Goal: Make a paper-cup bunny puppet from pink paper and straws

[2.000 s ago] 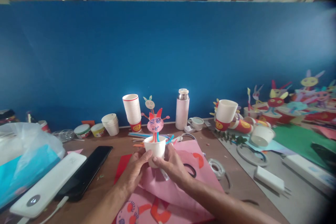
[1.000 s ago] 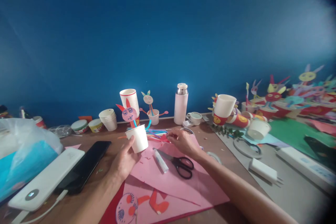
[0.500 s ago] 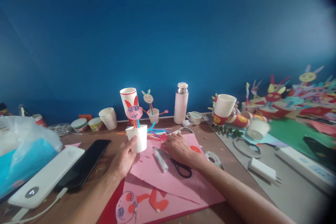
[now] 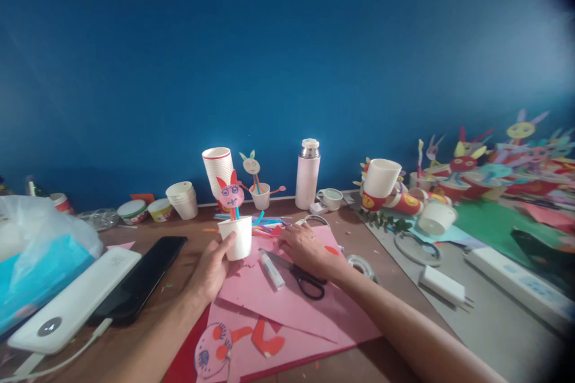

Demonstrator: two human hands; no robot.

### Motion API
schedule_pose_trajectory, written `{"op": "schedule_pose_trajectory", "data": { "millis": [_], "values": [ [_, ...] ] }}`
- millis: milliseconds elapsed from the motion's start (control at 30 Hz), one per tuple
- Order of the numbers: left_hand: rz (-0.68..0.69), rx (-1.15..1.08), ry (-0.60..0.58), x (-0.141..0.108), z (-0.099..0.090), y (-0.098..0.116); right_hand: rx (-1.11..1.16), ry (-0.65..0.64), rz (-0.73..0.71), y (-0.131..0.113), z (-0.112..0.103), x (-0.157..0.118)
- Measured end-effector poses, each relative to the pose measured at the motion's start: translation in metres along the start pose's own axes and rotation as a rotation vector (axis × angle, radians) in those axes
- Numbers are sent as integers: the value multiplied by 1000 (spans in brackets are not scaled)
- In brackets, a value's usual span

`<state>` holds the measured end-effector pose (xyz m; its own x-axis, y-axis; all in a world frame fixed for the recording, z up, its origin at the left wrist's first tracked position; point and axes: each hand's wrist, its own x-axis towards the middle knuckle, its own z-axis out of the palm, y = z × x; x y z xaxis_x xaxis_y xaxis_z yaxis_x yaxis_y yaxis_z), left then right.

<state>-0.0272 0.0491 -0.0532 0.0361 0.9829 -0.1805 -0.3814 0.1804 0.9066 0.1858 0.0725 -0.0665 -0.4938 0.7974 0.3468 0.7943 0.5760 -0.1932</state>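
White paper cup [image 4: 241,242]: upright in judgement's view but at risk; too firm a squeeze could dent its wall, and tilting could shift the pink paper head [image 4: 231,196] standing in it.
Scissors [image 4: 311,286]: partly beneath the right hand [image 4: 306,249]; a sideways sweep might knock them.
Left hand [image 4: 212,268]: grip closed on the cup, thumb across its wall; cup sits within it, over the pink sheet [image 4: 296,310].
Right hand: fingers bent, low beside coloured strips [image 4: 269,228], apart from the cup; any hold cannot be told.
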Motion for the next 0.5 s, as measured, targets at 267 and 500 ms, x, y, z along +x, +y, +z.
{"op": "schedule_pose_trajectory", "data": {
  "millis": [267, 500],
  "values": [
    [22, 28, 20, 0, 2, -2, 299, 111, 111, -10, -11, -1],
    [31, 35, -24, -4, 7, -3, 576, 162, 196, -1, -11, -11]
  ]
}}
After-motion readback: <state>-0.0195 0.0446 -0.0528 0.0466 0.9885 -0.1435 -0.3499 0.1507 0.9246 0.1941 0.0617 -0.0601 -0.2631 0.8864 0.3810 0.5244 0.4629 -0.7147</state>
